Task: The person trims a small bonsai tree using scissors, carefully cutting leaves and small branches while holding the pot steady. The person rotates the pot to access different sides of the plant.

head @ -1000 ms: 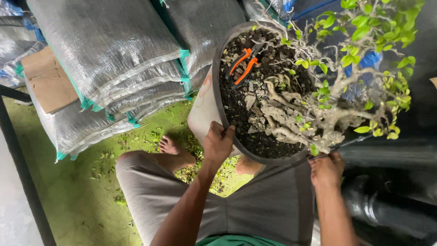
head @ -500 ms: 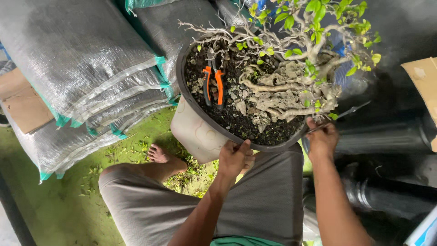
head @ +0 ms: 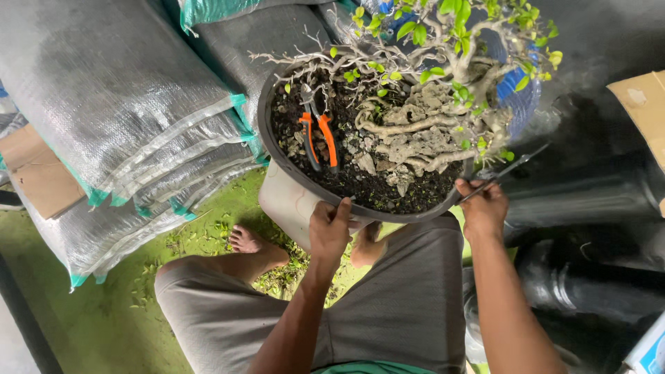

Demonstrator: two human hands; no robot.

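Roughly: left hand [head: 330, 228] gripping bonsai pot [head: 277, 163] near rim; right hand [head: 483, 208] at rim's right, pinching thin tool [head: 509, 170] angled up-right, away from pot.

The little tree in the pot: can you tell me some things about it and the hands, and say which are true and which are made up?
1. The left hand grips the rim of the dark pot. True.
2. Orange-handled pliers lie on the soil. True.
3. The right hand is empty. False: it holds a thin dark tool.
4. The little tree has no leaves. False: it has green ones.
5. The person wears shoes. False: a bare foot shows.
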